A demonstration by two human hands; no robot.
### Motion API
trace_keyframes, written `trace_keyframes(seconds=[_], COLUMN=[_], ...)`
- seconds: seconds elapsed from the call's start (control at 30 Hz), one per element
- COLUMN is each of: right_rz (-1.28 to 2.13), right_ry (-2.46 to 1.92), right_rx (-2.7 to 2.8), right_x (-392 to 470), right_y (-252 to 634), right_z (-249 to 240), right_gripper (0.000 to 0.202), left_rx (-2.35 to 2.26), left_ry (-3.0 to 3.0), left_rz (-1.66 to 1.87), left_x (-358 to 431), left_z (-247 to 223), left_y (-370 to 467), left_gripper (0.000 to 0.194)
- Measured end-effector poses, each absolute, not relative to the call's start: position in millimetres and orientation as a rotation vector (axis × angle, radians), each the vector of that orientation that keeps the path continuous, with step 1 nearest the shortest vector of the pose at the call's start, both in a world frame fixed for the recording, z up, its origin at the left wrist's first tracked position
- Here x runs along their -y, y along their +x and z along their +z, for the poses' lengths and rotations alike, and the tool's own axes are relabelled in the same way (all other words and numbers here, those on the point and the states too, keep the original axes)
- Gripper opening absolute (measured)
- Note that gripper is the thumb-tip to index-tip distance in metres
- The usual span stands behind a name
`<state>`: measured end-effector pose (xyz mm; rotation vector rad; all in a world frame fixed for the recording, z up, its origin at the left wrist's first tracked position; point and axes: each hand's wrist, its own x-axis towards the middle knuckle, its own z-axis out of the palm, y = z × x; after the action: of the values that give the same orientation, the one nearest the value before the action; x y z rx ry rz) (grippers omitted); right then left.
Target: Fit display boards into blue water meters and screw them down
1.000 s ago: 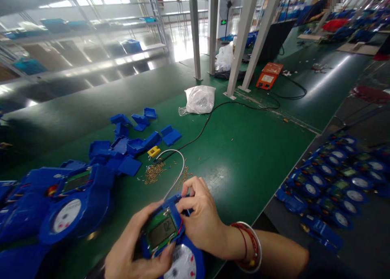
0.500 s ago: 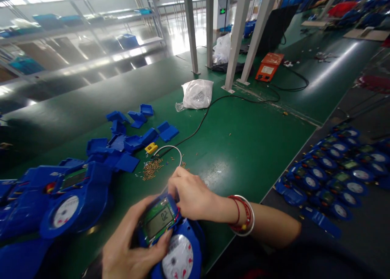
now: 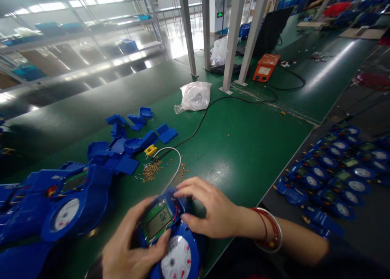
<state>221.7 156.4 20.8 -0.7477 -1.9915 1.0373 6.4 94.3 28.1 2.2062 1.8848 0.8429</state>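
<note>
A blue meter (image 3: 195,246) with a white round dial and a small display on a green circuit board lies at the bottom centre. My left hand (image 3: 131,242) grips its left side, the thumb resting on the board's lower edge. Over the meter's upper right is my right hand (image 3: 210,208), fingers apart, fingertips at the housing around the red wires. A white cable (image 3: 176,165) runs from the meter's top past a pile of small brass screws (image 3: 150,171) and a yellow piece (image 3: 150,150).
Blue covers (image 3: 117,149) and more blue meters (image 3: 73,201) lie to the left. A white plastic bag (image 3: 196,96), metal posts (image 3: 230,47) and an orange box (image 3: 266,67) stand further back. Many meters (image 3: 329,169) sit beyond the table edge at right. A person's arm shows far off.
My right hand has opened from a closed grip at the board's upper corner and shifted slightly right. My left hand still holds the meter.
</note>
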Motion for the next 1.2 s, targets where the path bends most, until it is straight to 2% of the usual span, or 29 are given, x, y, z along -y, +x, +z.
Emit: trace_keyframes(seconds=[0.13, 0.23, 0.53, 0.83, 1.03, 1.2], right_rz=[0.587, 0.473, 0.775, 0.783, 0.774, 0.923], right_ry=[-0.816, -0.837, -0.548, -0.245, -0.21, -0.193], right_rx=[1.936, 1.917, 1.86, 2.033, 2.038, 2.108], right_x=[-122.7, -115.8, -159.6, -189.5, -193.8, -199.6], right_y=[215.4, 210.4, 208.8, 216.6, 215.2, 218.2], right_z=[7.6, 4.9, 3.2, 8.9, 7.1, 8.8], right_gripper=[0.044, 0.041, 0.014, 0.009, 0.008, 0.008], left_rx=[-1.857, -1.843, -1.795, -1.773, -1.794, -1.748], left_ry=[2.269, 2.261, 2.266, 2.342, 2.361, 2.375], left_rz=[0.837, 0.828, 0.831, 0.718, 0.729, 0.711], left_x=[-96.9, -96.9, -96.4, -96.7, -98.4, -99.1], left_z=[26.4, 25.8, 27.0, 28.7, 31.1, 32.3], left_y=[5.9, 5.3, 3.7, -3.3, 0.3, -0.4], left_gripper=[0.049, 0.051, 0.051, 0.052, 0.051, 0.051])
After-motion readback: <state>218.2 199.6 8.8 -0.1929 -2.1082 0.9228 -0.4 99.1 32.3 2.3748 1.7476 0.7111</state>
